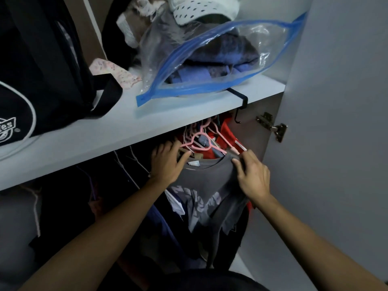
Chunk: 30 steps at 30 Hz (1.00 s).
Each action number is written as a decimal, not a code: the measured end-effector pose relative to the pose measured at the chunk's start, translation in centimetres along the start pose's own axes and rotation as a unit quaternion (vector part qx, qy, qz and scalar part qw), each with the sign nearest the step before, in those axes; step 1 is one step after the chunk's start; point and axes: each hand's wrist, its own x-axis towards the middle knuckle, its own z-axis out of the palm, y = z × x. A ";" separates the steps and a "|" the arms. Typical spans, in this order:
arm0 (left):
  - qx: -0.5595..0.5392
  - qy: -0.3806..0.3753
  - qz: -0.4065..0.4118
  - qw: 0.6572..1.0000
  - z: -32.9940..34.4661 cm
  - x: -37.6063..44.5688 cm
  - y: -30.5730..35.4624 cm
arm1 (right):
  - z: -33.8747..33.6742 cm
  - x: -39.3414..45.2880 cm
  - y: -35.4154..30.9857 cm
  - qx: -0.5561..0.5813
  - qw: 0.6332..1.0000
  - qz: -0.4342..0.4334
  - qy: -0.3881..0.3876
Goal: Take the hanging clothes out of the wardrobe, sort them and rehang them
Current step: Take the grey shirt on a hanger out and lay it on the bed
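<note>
Right hand [253, 177] pinches the shoulder of a grey T-shirt [206, 185] hanging just under the white shelf [117, 135], at the right end of the wardrobe rail. Left hand [168, 162] reaches in with fingers curled among the pink hangers [201, 141], gripping one near the shirt's collar. Red garments [225, 137] hang behind. On the shelf above lie a blue-edged plastic bag [210, 59] of folded clothes and, far left, a black bag [42, 80].
</note>
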 end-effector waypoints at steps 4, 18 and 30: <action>-0.040 0.007 0.017 0.999 -2.0 -1.1 2.0 | -3.4 -1.5 1.1 -0.004 1.000 -0.001 -0.004; -0.161 0.033 0.093 0.982 -7.6 -7.9 11.5 | -14.6 -12.6 2.8 -0.013 0.995 0.059 0.074; -0.286 -0.024 0.256 0.923 -9.3 -16.6 23.1 | -24.8 -31.8 3.9 -0.084 0.950 0.236 0.186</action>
